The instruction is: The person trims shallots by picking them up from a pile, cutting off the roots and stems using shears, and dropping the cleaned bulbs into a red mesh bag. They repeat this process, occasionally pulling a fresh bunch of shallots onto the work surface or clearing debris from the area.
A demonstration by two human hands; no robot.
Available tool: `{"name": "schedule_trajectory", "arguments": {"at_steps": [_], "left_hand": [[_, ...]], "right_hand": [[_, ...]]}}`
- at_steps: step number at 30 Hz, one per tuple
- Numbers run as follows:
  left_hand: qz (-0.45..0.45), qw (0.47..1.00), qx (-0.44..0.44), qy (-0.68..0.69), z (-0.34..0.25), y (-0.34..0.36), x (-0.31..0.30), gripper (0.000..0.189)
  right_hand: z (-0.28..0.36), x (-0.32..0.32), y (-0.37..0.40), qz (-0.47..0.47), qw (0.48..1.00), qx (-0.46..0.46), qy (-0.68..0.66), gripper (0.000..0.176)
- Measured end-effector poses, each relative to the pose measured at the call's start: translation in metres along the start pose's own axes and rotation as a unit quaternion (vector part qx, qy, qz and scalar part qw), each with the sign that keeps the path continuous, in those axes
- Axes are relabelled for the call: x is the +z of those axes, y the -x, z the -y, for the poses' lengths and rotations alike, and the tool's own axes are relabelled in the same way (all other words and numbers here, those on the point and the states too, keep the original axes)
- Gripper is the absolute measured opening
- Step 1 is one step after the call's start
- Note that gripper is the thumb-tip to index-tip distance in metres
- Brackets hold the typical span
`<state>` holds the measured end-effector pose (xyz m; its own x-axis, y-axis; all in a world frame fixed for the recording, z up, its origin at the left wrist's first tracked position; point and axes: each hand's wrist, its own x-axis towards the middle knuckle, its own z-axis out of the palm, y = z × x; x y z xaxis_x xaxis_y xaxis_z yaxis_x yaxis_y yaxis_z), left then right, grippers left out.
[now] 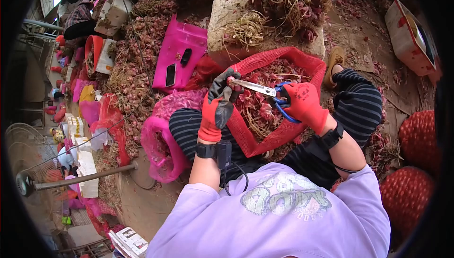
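Note:
My left hand (220, 99), in a red and dark grey glove, is closed on a small reddish onion bulb (231, 81). My right hand (305, 104), gloved in red, is wrapped round the blue handles of a pair of scissors (265, 89). The blades point left, and their tips are at the bulb. Below both hands a red mesh bag (246, 139) lies open between my legs, with onion bulbs and dry trimmings (265, 118) inside. A pink mesh bag (172, 156) with an open mouth is beside my left leg.
Bunches of dried onions (293, 2) lie on a foam block (224, 9) ahead. A phone (170, 75) rests on a pink sheet (165, 45). Onion heaps (135, 54) and a fan (28, 182) are left; full red sacks (406, 194) and a white box (406, 35) are right.

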<state>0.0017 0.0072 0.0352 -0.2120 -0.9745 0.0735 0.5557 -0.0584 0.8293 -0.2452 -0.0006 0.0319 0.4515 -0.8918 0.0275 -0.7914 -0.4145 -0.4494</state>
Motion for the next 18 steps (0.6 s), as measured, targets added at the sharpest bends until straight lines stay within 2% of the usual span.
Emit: {"name": "schedule_trajectory", "arguments": {"at_steps": [2, 5, 8, 11, 12, 15, 18], "left_hand": [[0.0, 0.996, -0.029, 0.088, 0.003, 0.001, -0.001, 0.036], [0.004, 0.96, -0.086, 0.266, 0.01, 0.0, -0.006, 0.034], [0.039, 0.911, -0.124, 0.392, 0.007, -0.004, -0.004, 0.033], [0.094, 0.875, -0.173, 0.443, 0.014, -0.005, -0.025, 0.031], [0.057, 0.891, -0.171, 0.417, 0.015, -0.001, -0.027, 0.032], [0.069, 0.902, -0.184, 0.385, 0.018, 0.004, -0.028, 0.033], [0.07, 0.93, -0.138, 0.334, 0.029, 0.009, -0.031, 0.04]], "right_hand": [[-0.001, 0.001, 0.0, -0.01, 1.0, -0.006, -0.007, 0.039], [0.006, -0.002, -0.002, 0.002, 0.985, 0.029, -0.169, 0.036], [0.003, -0.004, -0.004, -0.029, 0.99, 0.004, -0.136, 0.034], [0.003, -0.003, -0.004, -0.122, 0.99, -0.033, -0.063, 0.032], [0.004, -0.004, -0.004, -0.109, 0.992, -0.026, -0.064, 0.034], [0.006, -0.005, -0.005, -0.065, 0.996, -0.005, -0.067, 0.039], [0.009, -0.007, -0.004, -0.015, 0.996, 0.001, -0.086, 0.044]]}}
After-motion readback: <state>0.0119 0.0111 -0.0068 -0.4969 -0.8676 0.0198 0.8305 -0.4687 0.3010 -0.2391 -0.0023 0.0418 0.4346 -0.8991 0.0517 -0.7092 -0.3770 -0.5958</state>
